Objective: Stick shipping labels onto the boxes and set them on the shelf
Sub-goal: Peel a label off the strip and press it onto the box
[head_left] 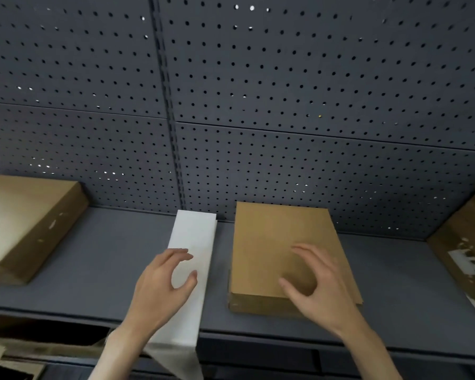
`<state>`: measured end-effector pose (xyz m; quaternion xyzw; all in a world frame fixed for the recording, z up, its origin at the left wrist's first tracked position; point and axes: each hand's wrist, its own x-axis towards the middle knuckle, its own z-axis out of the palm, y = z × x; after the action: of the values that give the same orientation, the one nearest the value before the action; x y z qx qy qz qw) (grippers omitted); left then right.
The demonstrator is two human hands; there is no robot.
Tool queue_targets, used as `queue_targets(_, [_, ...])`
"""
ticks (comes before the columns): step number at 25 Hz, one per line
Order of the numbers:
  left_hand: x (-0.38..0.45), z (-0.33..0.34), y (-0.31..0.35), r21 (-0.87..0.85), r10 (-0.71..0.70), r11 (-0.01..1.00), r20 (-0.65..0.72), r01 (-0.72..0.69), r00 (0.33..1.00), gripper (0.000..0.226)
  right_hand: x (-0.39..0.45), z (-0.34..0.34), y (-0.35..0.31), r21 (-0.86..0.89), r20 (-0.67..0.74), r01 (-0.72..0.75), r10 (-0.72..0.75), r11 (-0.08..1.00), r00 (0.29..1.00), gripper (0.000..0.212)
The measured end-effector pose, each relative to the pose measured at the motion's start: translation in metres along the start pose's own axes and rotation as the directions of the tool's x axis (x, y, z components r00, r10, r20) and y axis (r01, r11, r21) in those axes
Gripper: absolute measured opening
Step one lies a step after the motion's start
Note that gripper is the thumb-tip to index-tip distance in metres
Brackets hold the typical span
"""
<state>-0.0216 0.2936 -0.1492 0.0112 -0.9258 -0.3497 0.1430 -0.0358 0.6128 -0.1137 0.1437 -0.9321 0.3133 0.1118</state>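
Note:
A flat brown cardboard box (274, 242) lies on the grey shelf (107, 259), right of centre. My right hand (316, 286) hovers over its near right corner with fingers spread and loosely curved, holding nothing. Left of the box lies a long white strip of label sheets (195, 234), its near end hanging over the shelf's front edge. My left hand (162, 286) is over the strip's middle, thumb and fingers curved apart above it; I cannot tell whether they touch it.
Another brown box (25, 223) sits at the far left of the shelf. A third box (461, 242) with torn white label remains is at the right edge. A grey pegboard wall (258, 105) backs the shelf. Cardboard (17, 349) shows below left.

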Motion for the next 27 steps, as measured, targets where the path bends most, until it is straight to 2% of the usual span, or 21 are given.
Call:
queue_targets(3, [-0.002, -0.014, -0.029, 0.234, 0.083, 0.968, 0.051, -0.093, 0.995, 0.031, 0.015, 0.031, -0.041, -0.162, 0.088, 0.173, -0.160, 0.971, 0.983, 0.054])
queue_targets(8, [-0.003, -0.028, -0.069, 0.287, 0.115, 0.947, 0.106, -0.141, 0.988, 0.031, 0.033, 0.081, -0.106, -0.300, 0.234, 0.410, -0.350, 0.862, 0.907, 0.052])
queue_targets(12, [0.023, -0.033, -0.079, 0.174, 0.059, 0.982, 0.063, -0.069, 0.996, 0.022, 0.040, 0.120, -0.134, -0.363, 0.408, 0.441, -0.286, 0.821, 0.867, 0.059])
queue_targets(15, [0.054, -0.029, -0.083, 0.011, -0.034, 0.999, 0.039, 0.033, 0.999, 0.022, 0.042, 0.141, -0.138, -0.311, 0.509, 0.367, -0.172, 0.877, 0.843, 0.076])
queue_targets(17, [0.072, -0.023, -0.085, -0.076, -0.086, 0.993, 0.060, 0.091, 0.994, 0.026, 0.040, 0.147, -0.138, -0.288, 0.549, 0.323, -0.121, 0.902, 0.827, 0.078])
queue_targets(19, [0.085, -0.018, -0.087, -0.123, -0.124, 0.983, 0.075, 0.132, 0.989, 0.030, 0.035, 0.150, -0.137, -0.275, 0.534, 0.312, -0.125, 0.910, 0.836, 0.068])
queue_targets(23, [0.088, -0.013, -0.083, -0.198, -0.160, 0.965, 0.083, 0.174, 0.984, 0.014, 0.015, 0.162, -0.131, -0.319, 0.403, 0.332, -0.190, 0.888, 0.895, 0.037])
queue_targets(24, [0.085, -0.014, -0.079, -0.221, -0.184, 0.954, 0.105, 0.203, 0.977, 0.016, 0.008, 0.164, -0.130, -0.326, 0.371, 0.331, -0.202, 0.886, 0.906, 0.028])
queue_targets(27, [0.073, -0.020, -0.066, -0.281, -0.232, 0.910, 0.260, 0.303, 0.937, 0.044, -0.011, 0.173, -0.127, -0.353, 0.294, 0.371, -0.275, 0.859, 0.916, 0.010])
